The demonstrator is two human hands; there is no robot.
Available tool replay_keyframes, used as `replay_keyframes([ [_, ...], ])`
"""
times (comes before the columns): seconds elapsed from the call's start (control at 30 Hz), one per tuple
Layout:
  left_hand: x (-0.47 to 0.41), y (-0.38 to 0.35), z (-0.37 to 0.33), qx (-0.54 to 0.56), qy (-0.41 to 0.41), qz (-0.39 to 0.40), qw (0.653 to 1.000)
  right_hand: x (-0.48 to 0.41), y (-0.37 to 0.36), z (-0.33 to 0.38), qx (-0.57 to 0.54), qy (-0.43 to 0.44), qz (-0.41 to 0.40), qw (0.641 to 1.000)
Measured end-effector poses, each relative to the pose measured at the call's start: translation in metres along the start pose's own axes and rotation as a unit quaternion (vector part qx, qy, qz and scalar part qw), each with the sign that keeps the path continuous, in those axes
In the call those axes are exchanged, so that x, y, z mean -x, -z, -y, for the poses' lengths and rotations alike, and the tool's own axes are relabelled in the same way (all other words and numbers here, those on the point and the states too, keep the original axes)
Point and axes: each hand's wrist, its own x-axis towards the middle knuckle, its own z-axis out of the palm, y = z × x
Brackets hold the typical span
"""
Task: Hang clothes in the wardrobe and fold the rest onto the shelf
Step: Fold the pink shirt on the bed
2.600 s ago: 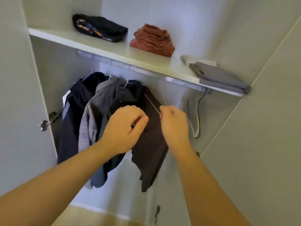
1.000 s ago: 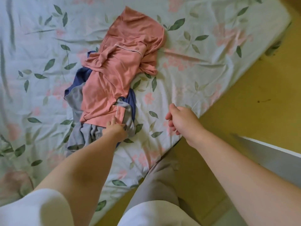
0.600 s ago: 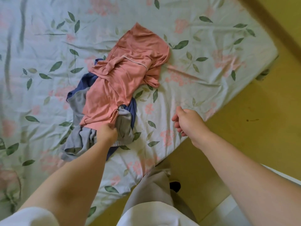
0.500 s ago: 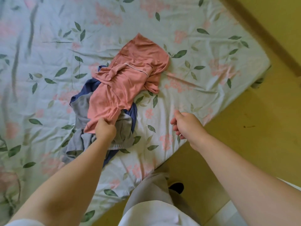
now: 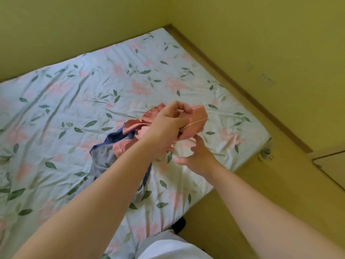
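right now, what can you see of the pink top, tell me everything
The pink top is salmon-coloured, of thin soft cloth with a pale line of piping along one edge. It is crumpled in a bunch, not spread out. The left hand grips its upper part above the bed; its lower end lies on a blue-grey garment. The right hand is open just beneath it; whether they touch is unclear.

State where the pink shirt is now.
In the head view, near the middle, the pink shirt is bunched in the left hand, above the blue and grey clothes on the bed, with the right hand just below it.
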Motion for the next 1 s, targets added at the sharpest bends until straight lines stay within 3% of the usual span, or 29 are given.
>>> replay_keyframes([
  [0.1, 0.029, -0.044, -0.031, 0.024, -0.039, 0.043, 0.998, 0.028, 0.027, 0.002, -0.03, 0.078, -0.032, 0.996],
  [0.23, 0.061, -0.092, -0.07, 0.128, -0.066, 0.106, 0.984, 0.045, 0.055, 0.002, -0.025, 0.075, -0.067, 0.995],
  [0.33, 0.064, -0.116, -0.08, 0.175, -0.061, 0.068, 0.98, 0.055, 0.079, 0.007, -0.09, 0.084, -0.11, 0.986],
  [0.37, 0.059, -0.12, -0.078, 0.148, -0.065, 0.018, 0.987, 0.061, 0.091, 0.01, -0.117, 0.084, -0.131, 0.981],
  [0.43, 0.047, -0.123, -0.061, -0.014, -0.083, -0.107, 0.991, 0.072, 0.118, 0.021, -0.175, 0.08, -0.172, 0.966],
  [0.5, 0.043, -0.122, -0.036, -0.185, -0.066, -0.154, 0.968, 0.086, 0.144, 0.039, -0.251, 0.092, -0.204, 0.942],
  [0.6, 0.044, -0.128, 0.016, -0.391, 0.006, -0.033, 0.92, 0.115, 0.173, 0.068, -0.308, 0.139, -0.223, 0.915],
  [0.67, 0.038, -0.14, 0.045, -0.472, 0.011, 0.019, 0.881, 0.137, 0.182, 0.082, -0.328, 0.19, -0.201, 0.903],
  [0.87, 0.045, -0.195, 0.017, -0.24, 0.044, -0.038, 0.969, 0.179, 0.191, 0.088, -0.311, 0.329, -0.154, 0.878],
  [0.93, 0.051, -0.203, -0.001, -0.189, 0.039, -0.032, 0.981, 0.181, 0.198, 0.07, -0.239, 0.329, -0.189, 0.894],
  [1.0, 0.053, -0.207, -0.021, -0.137, 0.009, -0.031, 0.99, 0.178, 0.205, 0.044, -0.122, 0.267, -0.216, 0.931],
])
